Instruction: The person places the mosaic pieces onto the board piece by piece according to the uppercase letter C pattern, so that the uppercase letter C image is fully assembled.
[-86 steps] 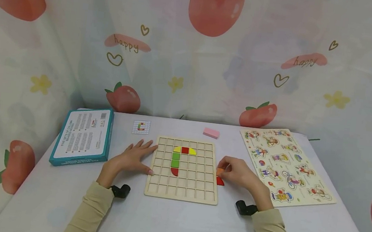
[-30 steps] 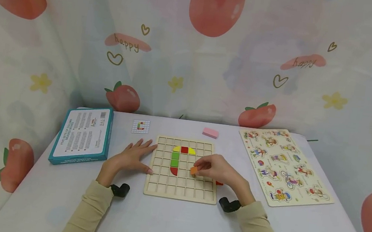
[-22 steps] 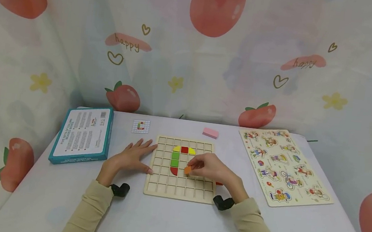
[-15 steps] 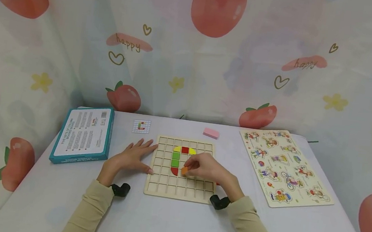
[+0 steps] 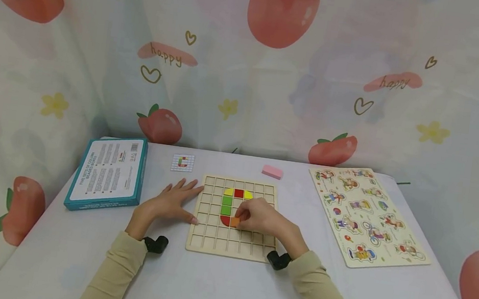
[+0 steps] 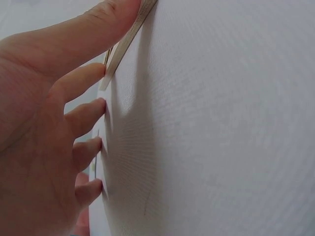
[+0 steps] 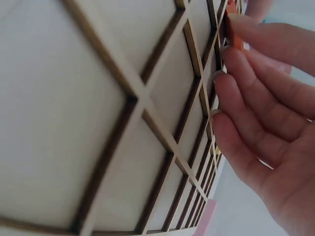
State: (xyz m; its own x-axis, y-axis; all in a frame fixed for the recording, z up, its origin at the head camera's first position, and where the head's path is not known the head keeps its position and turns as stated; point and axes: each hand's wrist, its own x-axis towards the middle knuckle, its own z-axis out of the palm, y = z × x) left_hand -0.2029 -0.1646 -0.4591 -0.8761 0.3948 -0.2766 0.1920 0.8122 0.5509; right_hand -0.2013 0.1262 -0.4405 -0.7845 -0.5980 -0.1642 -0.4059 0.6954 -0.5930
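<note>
My right hand [image 5: 260, 216] pinches an orange square tile [image 5: 234, 222] by its right side, low over a cell of the wooden grid board [image 5: 206, 242]. In the right wrist view that orange tile [image 7: 236, 37] sits between thumb and fingertips, right at the grid ridges. Beside it lies a red quarter-round tile [image 5: 224, 220]. Above that are two green tiles [image 5: 226, 205], then a yellow tile [image 5: 228, 192], a red square tile [image 5: 239, 193] and another yellow tile [image 5: 248, 195]. My left hand [image 5: 169, 203] is spread flat, thumb and index finger at the board's left edge.
A small pattern card [image 5: 182, 163] and a pink block [image 5: 272, 172] lie behind the board. The blue-green box [image 5: 108, 169] is at the left, a wooden picture puzzle [image 5: 365, 218] at the right. A patterned curtain [image 5: 247, 81] hangs behind the white table [image 5: 206, 289].
My right hand has picked up the orange tile from beside the board's right edge and carried it left, then down against the red quarter-round tile. The left hand has stayed in place.
</note>
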